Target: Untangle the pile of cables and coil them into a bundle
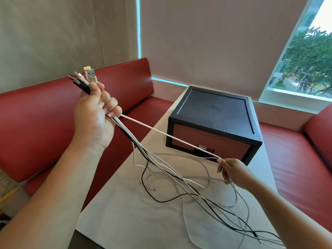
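In the left hand point(93, 112), gripping the cables point(129, 134), plugs point(90, 76) poking above the fist; pinching one white cable point(168, 136) taut with the right hand point(231, 170), slack loops beneath.

White and black thin cables point(172, 178) cross a pale grey bench point(125, 212). A black-framed box point(215, 115) shows red brick pattern. The padded seats point(36, 123) are red.

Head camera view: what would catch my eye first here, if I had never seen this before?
The raised left hand stands out first, gripping a bunch of cables with plugs sticking up above the fist. One white cable runs taut down to the right hand, which pinches it, while loose cables trail over the pale table. A black-topped box sits behind on the table.
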The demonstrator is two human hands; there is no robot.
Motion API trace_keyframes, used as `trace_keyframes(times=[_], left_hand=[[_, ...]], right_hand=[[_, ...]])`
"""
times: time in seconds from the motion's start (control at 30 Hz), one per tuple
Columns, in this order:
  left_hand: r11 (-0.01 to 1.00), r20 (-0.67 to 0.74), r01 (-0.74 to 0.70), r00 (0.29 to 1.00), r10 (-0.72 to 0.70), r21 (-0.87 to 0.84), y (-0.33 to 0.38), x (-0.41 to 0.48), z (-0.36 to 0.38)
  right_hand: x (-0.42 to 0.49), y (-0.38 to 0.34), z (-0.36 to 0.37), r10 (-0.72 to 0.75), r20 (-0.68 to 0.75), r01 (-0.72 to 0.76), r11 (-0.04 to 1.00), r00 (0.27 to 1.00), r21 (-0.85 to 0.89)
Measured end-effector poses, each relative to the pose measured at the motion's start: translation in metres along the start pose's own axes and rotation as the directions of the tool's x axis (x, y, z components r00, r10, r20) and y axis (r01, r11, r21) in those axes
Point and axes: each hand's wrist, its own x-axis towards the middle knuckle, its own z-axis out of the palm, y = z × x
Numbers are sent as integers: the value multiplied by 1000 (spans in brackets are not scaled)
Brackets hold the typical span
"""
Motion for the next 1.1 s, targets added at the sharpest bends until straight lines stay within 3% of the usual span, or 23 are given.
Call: trace_keyframes(times=[0.33,0.63,0.73,0.83,0.97,1.1], left_hand=[[1000,-35,3,999,-4,-22,3,8,-6],[999,-51,12,999,-13,-35,-1,10,-2],[999,-53,21,998,-22,-29,-2,12,0],[999,-50,26,998,-28,-35,-1,15,1],[1000,-46,25,999,-26,-13,-2,17,2],[1000,-15,12,1000,-12,-14,3,20,5]], right_hand=[[1,12,-11,27,114,-17,996,993,-92],[-15,-7,-24,-172,274,134,979,946,154],[-18,-16,-20,-184,289,201,979,939,-28],[-19,-17,-15,-161,273,194,976,949,-100],[-20,-10,-2,-309,295,407,833,904,-376],[-21,7,18,-362,345,488,763,866,-424]])
